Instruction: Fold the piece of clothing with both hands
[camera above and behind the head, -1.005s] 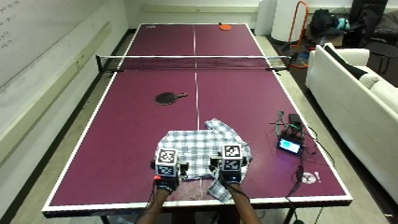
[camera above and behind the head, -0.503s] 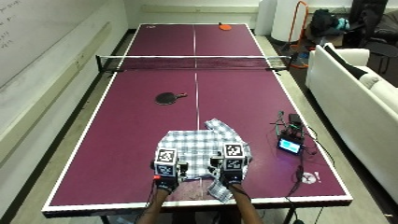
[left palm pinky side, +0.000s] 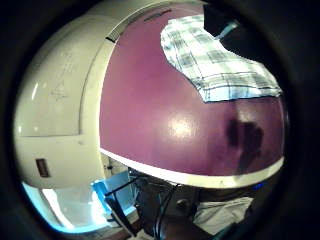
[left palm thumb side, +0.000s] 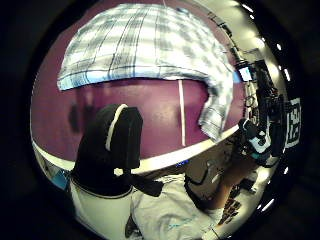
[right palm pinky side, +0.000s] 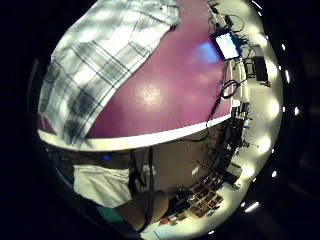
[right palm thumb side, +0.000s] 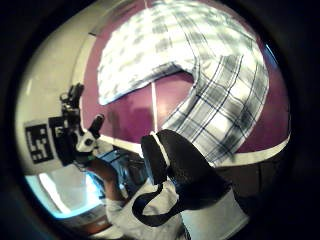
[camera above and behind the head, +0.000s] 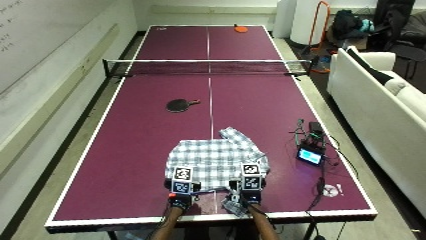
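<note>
The plaid shirt (camera above and behind the head: 216, 161) is lying flat on the purple table (camera above and behind the head: 133, 150), near its front edge, just ahead of both hands. One strip of it is trailing back toward the table edge beside the right hand (camera above and behind the head: 249, 196).

The left hand (camera above and behind the head: 180, 199) is being held over bare table just short of the shirt's near hem; in the left thumb side palm view a gloved digit (left palm thumb side: 112, 145) is seen curled over the tabletop with no cloth in it, and the shirt (left palm thumb side: 150, 45) is lying just beyond it. Nothing is being gripped by the left.

In the right thumb side palm view a gloved digit (right palm thumb side: 182, 162) is seen bent at the table edge, just beside the trailing strip of the shirt (right palm thumb side: 220, 120). Contact with the cloth cannot be told, nor whether the right fingers are pinching it.

A paddle (camera above and behind the head: 180, 104) is lying well beyond the shirt, and a small screen device (camera above and behind the head: 311, 155) is sitting to the right of the fingers.
</note>
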